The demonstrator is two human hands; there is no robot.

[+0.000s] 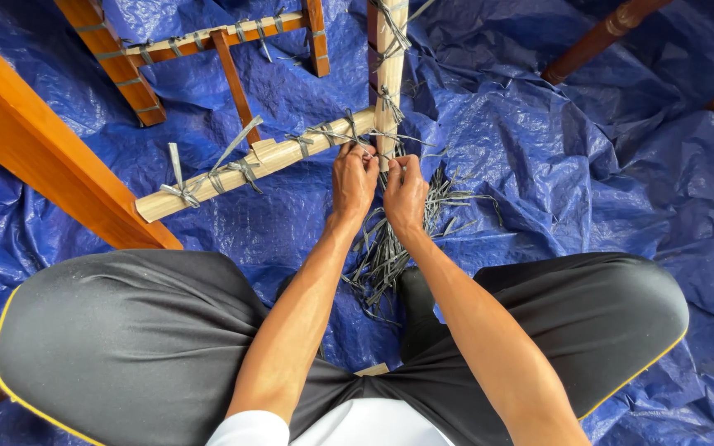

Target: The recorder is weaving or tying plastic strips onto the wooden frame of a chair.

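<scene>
Grey strip (383, 158) between left hand (354, 177) and right hand (405, 192), against wooden bar (262, 161).

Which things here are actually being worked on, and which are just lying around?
In hand: left hand and right hand at the pale wooden frame joint; loose grey strips.

Lying about: orange-brown wooden frame, dark turned wooden leg, blue tarpaulin.

Both my grips, left (354, 175) and right (406, 192), are crowded against the pale wooden rail (258, 161) where it meets the upright post (390, 58). Knotted grey ties (237, 169) stick out along the rail. Loose grey strips (390, 248) litter the blue tarp (580, 165) beneath my wrists. My knees hem both sides; an orange beam (51, 157) blocks the left. Open tarp lies to the right.
</scene>
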